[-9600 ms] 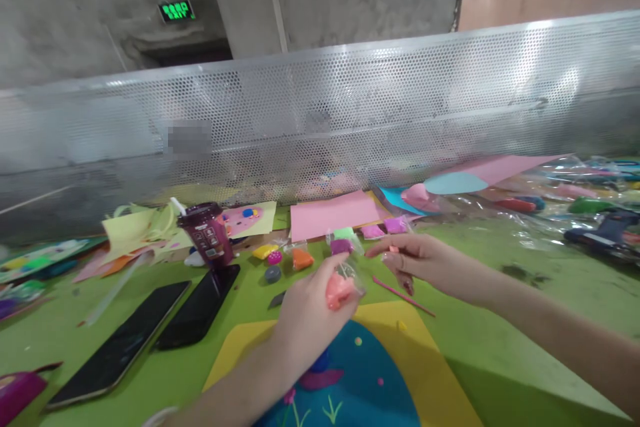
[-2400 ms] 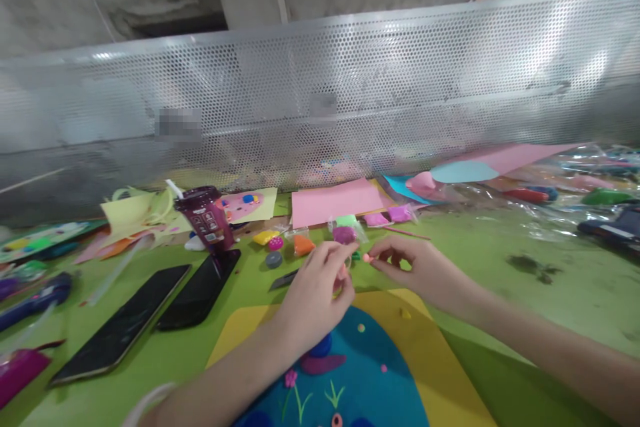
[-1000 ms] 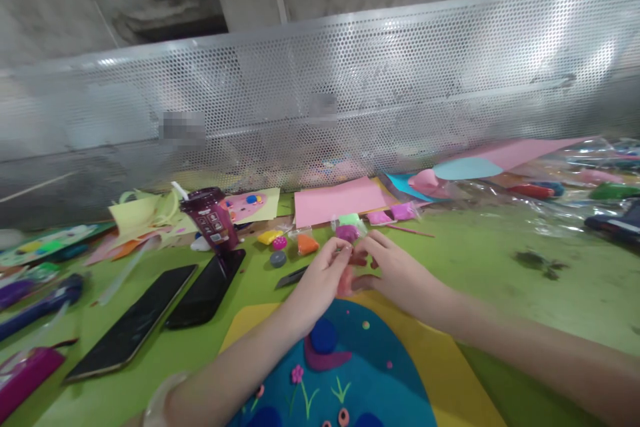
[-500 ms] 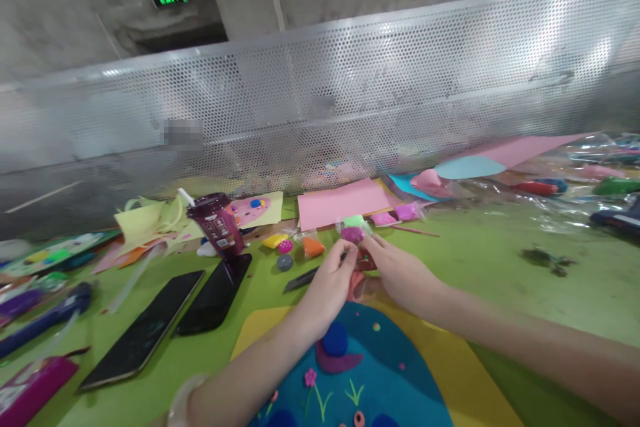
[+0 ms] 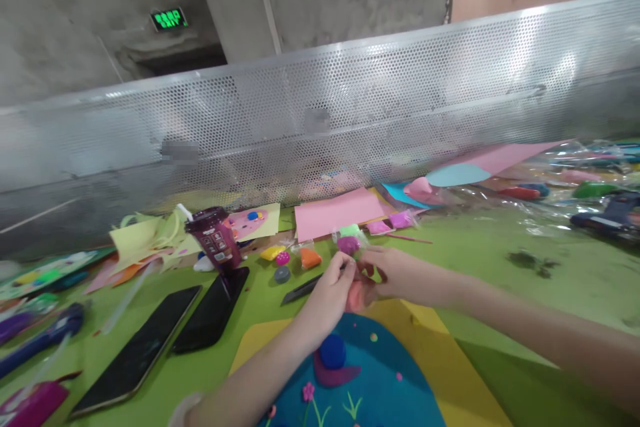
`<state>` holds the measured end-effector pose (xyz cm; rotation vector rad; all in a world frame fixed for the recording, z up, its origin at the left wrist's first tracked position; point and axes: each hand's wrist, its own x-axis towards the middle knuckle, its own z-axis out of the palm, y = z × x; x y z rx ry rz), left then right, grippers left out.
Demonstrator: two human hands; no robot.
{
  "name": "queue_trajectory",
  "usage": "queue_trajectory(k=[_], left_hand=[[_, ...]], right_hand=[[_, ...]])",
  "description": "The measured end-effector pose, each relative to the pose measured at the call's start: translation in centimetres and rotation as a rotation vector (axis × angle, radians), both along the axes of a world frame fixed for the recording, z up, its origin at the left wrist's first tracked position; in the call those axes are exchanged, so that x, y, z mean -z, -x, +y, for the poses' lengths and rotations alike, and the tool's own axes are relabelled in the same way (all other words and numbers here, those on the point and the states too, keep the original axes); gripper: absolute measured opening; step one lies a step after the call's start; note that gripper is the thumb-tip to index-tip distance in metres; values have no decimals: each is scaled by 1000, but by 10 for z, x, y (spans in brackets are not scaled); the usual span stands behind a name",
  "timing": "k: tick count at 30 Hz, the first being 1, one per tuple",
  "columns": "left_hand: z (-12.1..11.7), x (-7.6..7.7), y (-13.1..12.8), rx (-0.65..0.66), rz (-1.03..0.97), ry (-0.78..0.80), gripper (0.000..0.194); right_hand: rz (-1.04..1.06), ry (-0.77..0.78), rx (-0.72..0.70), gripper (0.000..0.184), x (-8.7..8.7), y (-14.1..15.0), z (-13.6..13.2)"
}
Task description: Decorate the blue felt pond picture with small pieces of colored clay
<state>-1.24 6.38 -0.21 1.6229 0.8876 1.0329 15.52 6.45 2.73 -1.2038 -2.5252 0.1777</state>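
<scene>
My left hand (image 5: 327,299) and my right hand (image 5: 400,277) meet above the far edge of a blue picture sheet (image 5: 360,380) lying on yellow paper (image 5: 440,373). Between their closed fingers is a small clear bag of salmon-pink clay (image 5: 355,293). The left fingers pinch its top; the right fingers grip it from the other side. Blue and purple clay shapes (image 5: 333,355) and small flowers are stuck on the blue sheet just below my hands.
Small clay bags (image 5: 310,257) lie behind my hands, before pink paper (image 5: 337,212). Two dark phones (image 5: 140,347) and a purple cup (image 5: 216,240) stand left. A perforated metal screen (image 5: 350,113) closes the back. Plastic wrap and tools (image 5: 600,207) lie right.
My hands, apart with a tiny pink bit in the right fingers, came together on the pink clay bag. The view shifted slightly.
</scene>
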Motion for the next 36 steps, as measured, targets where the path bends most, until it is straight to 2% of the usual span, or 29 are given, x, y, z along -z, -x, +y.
queue_trajectory(k=[5, 9, 11, 15, 19, 22, 26, 36], left_hand=[[5, 3, 1, -5, -23, 25, 27], [9, 8, -1, -41, -50, -19, 28], [12, 10, -2, -63, -57, -39, 29], [13, 10, 0, -145, -74, -42, 31], [7, 6, 2, -356, -75, -77, 30], [1, 0, 1, -467, -51, -105, 28], [-1, -6, 1, -514, -16, -120, 24], [0, -1, 6, -505, 34, -181, 24]], right_hand=[[5, -55, -136, 35, -8, -19, -5], [-8, -121, -218, 15, -2, -10, -9], [-1, -153, -226, 15, 2, -4, -10], [111, -209, -106, 18, 4, 1, -11], [282, -229, 79, 16, 2, 6, -16], [348, -193, 111, 18, -2, 11, -23], [405, -116, 72, 19, -8, 12, -32], [410, 125, 71, 20, -9, 3, -29]])
